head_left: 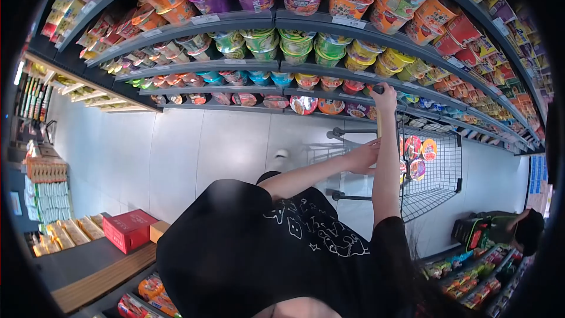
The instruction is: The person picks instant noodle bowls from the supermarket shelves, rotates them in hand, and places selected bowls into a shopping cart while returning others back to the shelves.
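Observation:
A wire shopping cart [432, 194] stands to my right, with several round instant noodle bowls in its basket, among them an orange-lidded bowl [429, 149] and a purple-lidded bowl [416, 169]. My right hand [385, 100] is closed around the far end of the cart's handle, by its black end piece [378, 89]. Lower down, my left hand [365, 156] is at the handle too, fingers bent toward it. My right forearm crosses in front and covers part of the left fingertips and most of the handle.
Long shelves [235, 20] of cup and bowl noodles curve along the far side. Pale floor tiles [229, 141] lie between them and me. Behind are a red box [129, 229] on a counter and more shelves [477, 277]. At the right, another person [527, 229] stands near a dark basket [471, 232].

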`<move>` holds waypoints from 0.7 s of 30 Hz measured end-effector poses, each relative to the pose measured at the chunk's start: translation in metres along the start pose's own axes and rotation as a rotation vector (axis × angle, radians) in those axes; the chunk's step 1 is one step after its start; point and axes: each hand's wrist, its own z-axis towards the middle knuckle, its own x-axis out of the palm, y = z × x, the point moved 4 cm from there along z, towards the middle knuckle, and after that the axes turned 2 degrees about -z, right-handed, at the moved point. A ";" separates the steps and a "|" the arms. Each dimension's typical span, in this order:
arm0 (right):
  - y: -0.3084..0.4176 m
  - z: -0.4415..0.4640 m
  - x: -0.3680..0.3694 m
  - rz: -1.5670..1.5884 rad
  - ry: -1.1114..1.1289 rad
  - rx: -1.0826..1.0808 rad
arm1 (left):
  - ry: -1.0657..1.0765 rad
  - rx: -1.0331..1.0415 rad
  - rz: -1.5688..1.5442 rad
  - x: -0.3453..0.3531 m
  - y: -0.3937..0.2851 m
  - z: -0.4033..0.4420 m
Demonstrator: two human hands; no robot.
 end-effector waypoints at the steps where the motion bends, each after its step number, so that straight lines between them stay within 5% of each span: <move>1: 0.010 -0.005 0.003 -0.012 0.008 0.005 | 0.028 0.014 0.022 -0.005 -0.001 -0.011; 10: 0.074 -0.033 0.051 0.104 0.051 -0.145 | 0.134 0.009 0.054 -0.049 0.011 -0.097; 13: 0.103 -0.041 0.064 0.132 0.083 -0.075 | 0.412 -0.032 0.252 -0.074 0.008 -0.119; 21: 0.207 -0.081 0.092 -0.190 0.126 0.002 | 0.308 0.067 0.142 -0.142 0.008 -0.194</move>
